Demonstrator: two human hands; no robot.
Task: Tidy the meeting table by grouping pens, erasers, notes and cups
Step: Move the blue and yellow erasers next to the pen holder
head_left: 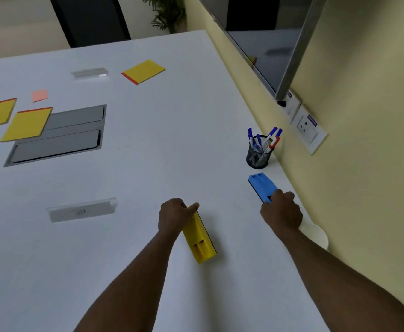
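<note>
Yellow eraser point(199, 238) gripped in the left hand point(175, 218), right hand point(281, 212) holding the blue eraser point(262, 185) near the pen cup point(258, 153).

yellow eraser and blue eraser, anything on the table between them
Nothing: in the head view only bare white table lies between the yellow eraser and the blue eraser.

Two bare forearms show, coming in from the near edge. No sleeve covers either one as far back as the frame reaches; both are uncovered from the elbow region to the wrist. The left hand point(175, 215) and the right hand point(281, 212) are bare too: no glove, ring, watch or band can be seen on the wrists or fingers.
</note>
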